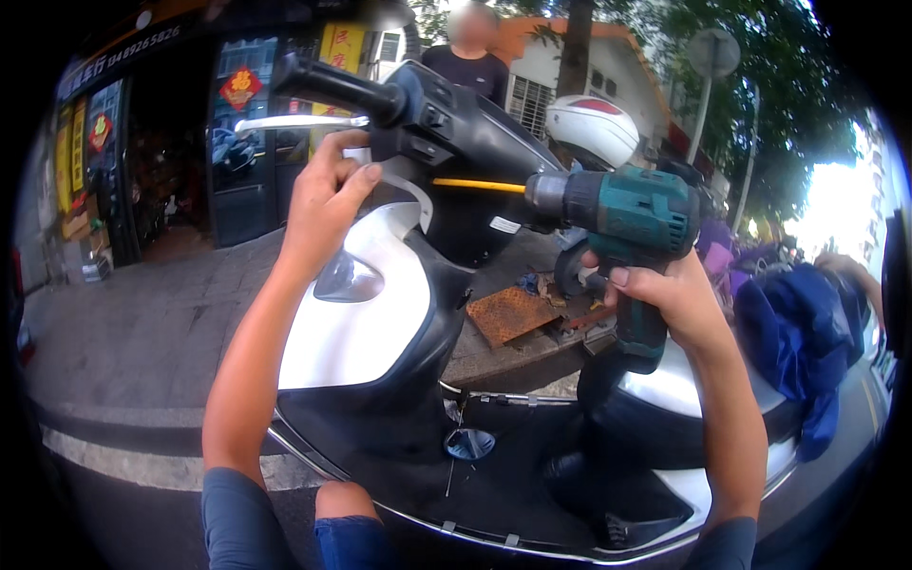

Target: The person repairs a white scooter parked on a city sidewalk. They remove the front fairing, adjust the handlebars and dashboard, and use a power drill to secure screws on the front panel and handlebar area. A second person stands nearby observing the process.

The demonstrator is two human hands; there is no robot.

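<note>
My right hand point(660, 285) grips a teal and black cordless drill point(646, 211) by its handle, held level and pointing left. From its chuck a long yellow bit point(480, 185) reaches toward the steering column, its tip close to a curved white trim piece point(408, 195). My left hand point(328, 195) pinches the upper end of that trim, just below the brake lever point(299, 123) and the black handlebar grip point(332, 90). Both belong to a white and black scooter point(366, 332). Whether the bit touches a screw cannot be made out.
A round mirror point(470, 444) lies on the scooter's footboard. Beyond the scooter are a rusty metal plate point(513, 313) and a white top box point(594, 130). Blue cloth point(798, 323) covers the seat's rear. A person point(465, 62) stands behind the handlebar; another person's arm point(850, 275) shows at right.
</note>
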